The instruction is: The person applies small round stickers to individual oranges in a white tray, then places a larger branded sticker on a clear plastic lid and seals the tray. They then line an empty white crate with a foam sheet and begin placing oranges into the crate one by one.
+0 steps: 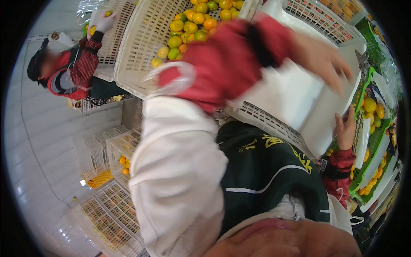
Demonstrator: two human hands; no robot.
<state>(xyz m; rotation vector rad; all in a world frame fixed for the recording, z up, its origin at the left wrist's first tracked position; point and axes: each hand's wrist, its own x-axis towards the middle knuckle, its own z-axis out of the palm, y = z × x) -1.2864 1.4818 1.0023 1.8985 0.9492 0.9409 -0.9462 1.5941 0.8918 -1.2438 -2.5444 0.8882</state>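
Note:
My left hand [323, 60], blurred by motion, reaches across a white liner sheet [282, 92] in a white plastic crate [274, 123]. Its fingers look stretched apart, and I make out nothing held in them. At the sheet's right edge is my right hand [346, 128], its thumb against the edge and its fingers beside it; the grip is partly hidden. Both forearms wear red sleeve covers with dark bands. My left arm crosses in front of a larger white crate [132, 55] holding many orange and green-tinged citrus fruits [188, 28].
A co-worker [68, 73] in red and black stands at the upper left, gloved hand holding fruit. Green crates [372, 141] of fruit line the right side. A lined white crate [321, 21] is at the top. Empty-looking slatted crates [113, 214] sit on the pale floor at left.

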